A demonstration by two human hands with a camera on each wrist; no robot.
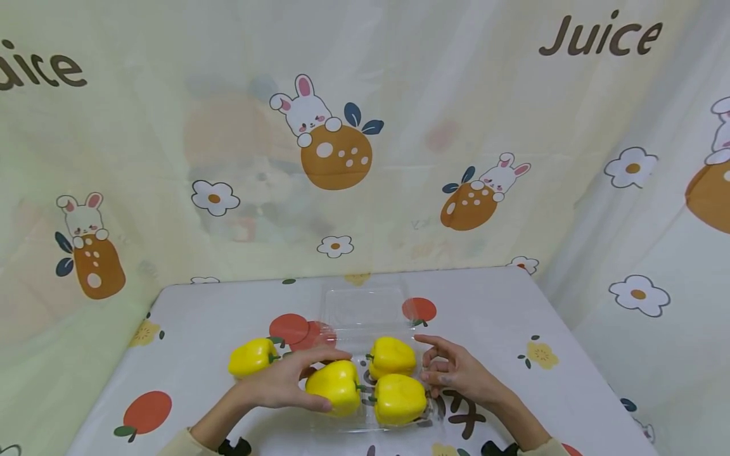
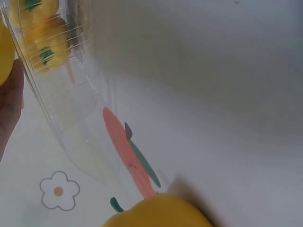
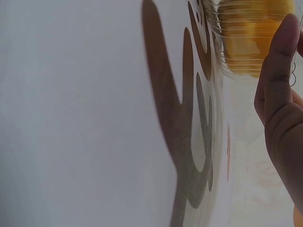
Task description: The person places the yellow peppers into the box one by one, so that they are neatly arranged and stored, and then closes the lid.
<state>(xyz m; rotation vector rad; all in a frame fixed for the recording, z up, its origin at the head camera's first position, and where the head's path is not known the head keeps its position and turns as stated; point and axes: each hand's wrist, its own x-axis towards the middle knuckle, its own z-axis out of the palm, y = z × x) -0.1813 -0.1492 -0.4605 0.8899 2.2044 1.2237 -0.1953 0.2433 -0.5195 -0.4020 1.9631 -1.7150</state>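
A clear plastic clamshell container (image 1: 365, 304) lies open on the table with its lid folded back. Two yellow peppers (image 1: 391, 356) (image 1: 400, 399) sit in its right half. My left hand (image 1: 327, 379) grips a third yellow pepper (image 1: 342, 387) over the container's front left part. A fourth pepper (image 1: 253, 356) lies on the table to the left, and shows at the bottom of the left wrist view (image 2: 161, 213). My right hand (image 1: 435, 362) rests against the container's right side, fingers (image 3: 279, 71) touching the clear wall (image 3: 236, 52).
The table has a white cloth printed with fruit and flowers (image 1: 542, 354). Its left and right edges (image 1: 576, 329) drop away close by. A printed curtain (image 1: 342, 158) hangs behind and on both sides.
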